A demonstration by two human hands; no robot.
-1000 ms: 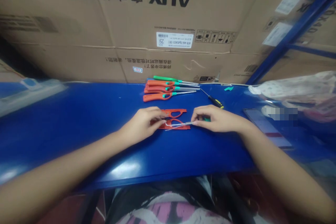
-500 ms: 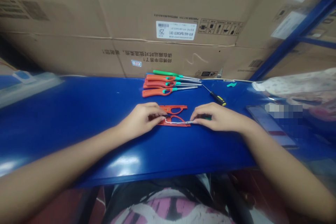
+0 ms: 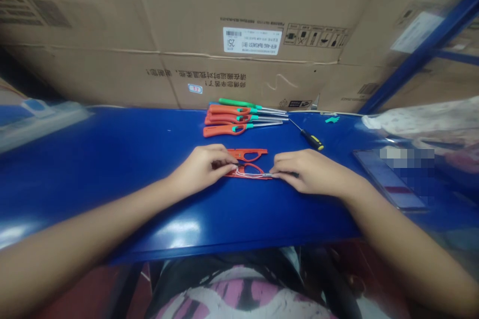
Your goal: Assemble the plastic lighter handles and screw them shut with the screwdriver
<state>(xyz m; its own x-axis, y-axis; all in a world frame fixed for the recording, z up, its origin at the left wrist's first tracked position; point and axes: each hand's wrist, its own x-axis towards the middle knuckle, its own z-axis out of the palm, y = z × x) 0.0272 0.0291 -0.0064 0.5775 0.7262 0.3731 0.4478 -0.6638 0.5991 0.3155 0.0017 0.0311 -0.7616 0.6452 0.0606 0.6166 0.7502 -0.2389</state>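
Note:
Two orange lighter casing halves lie side by side on the blue table (image 3: 179, 209), the far half (image 3: 260, 152) apart from the near half (image 3: 255, 166). My left hand (image 3: 207, 164) pinches a small dark part over the near half; my fingers hide most of it. A thin white wire (image 3: 245, 175) runs from there along the near half to a grey metal tube (image 3: 266, 175). My right hand (image 3: 310, 170) grips this tube at the casing's right end, fingers closed. Both hands rest low over the table.
Several orange lighters (image 3: 220, 131) and a green one (image 3: 235, 102) lie beyond my hands. A black and yellow screwdriver (image 3: 312, 140), a small green piece (image 3: 332, 119) and a phone (image 3: 391, 179) are to the right. A large cardboard box (image 3: 149, 15) stands behind.
My right hand has shifted slightly and its fingers have turned downward around the tube. The left hand has barely moved, and the casing halves lie as before.

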